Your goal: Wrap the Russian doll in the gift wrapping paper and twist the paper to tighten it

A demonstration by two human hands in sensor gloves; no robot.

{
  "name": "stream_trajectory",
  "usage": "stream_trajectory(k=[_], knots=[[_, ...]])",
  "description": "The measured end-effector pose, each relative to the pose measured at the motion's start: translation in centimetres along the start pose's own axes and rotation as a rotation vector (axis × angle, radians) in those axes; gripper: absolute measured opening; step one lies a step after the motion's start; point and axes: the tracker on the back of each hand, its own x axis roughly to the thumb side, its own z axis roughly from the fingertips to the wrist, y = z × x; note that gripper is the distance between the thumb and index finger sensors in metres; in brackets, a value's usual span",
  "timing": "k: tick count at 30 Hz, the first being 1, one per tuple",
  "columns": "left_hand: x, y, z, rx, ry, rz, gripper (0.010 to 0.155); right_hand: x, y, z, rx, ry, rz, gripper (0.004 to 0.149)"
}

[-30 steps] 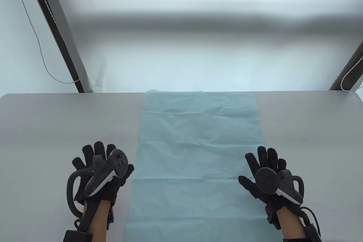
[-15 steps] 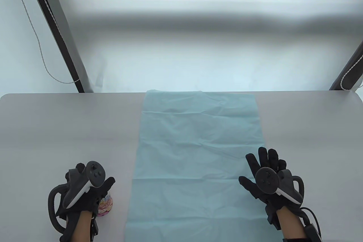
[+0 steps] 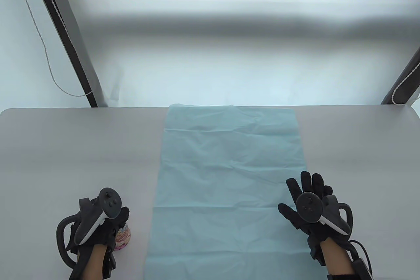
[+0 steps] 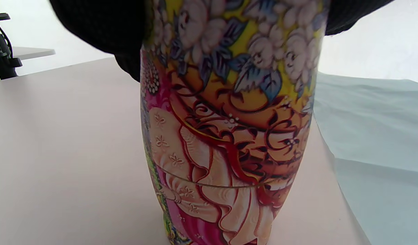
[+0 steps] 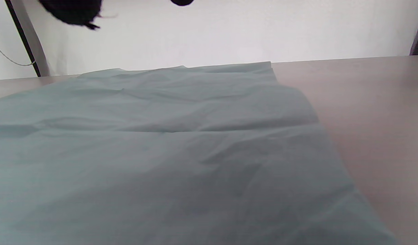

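My left hand [image 3: 98, 224] grips the upright doll [image 3: 123, 237] just left of the paper [image 3: 229, 168] on the counter [image 3: 65, 148]; right hand [image 3: 308, 207], fingers spread, rests on its right edge.

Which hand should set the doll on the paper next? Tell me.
Left. The left hand already grips the doll just left of the paper. The right hand lies spread flat on the paper's right edge, holding nothing.
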Motion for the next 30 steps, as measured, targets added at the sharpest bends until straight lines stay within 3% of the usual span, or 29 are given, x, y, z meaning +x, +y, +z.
stream_trajectory(k=[3,5,10,14,17,23,30], knots=[[0.0,0.2,-0.1,-0.002,0.017,0.009,0.064,0.0,-0.2,0.1,-0.011,-0.003,-0.013,0.085],[-0.1,0.5,0.2,0.051,0.025,0.05,0.063,0.1,-0.4,0.2,-0.019,-0.007,-0.018,0.085],[1.4,4.2,1.0,0.135,-0.011,0.119,0.063,0.2,-0.7,0.1,-0.041,-0.017,-0.043,0.084],[5.2,7.3,1.1,0.195,-0.127,0.263,0.064,0.2,-0.5,0.1,-0.026,-0.014,-0.031,0.084],[9.3,8.0,0.6,0.192,-0.248,0.411,0.064,0.0,-0.5,0.0,-0.024,-0.006,-0.038,0.084],[17.5,6.0,-0.7,0.098,-0.39,0.755,0.065,-0.5,-0.4,0.0,-0.021,0.013,-0.048,0.084],[24.7,0.3,-4.0,-0.139,-0.471,0.976,0.065,-1.1,-0.3,-0.3,-0.016,0.03,-0.071,0.084]])
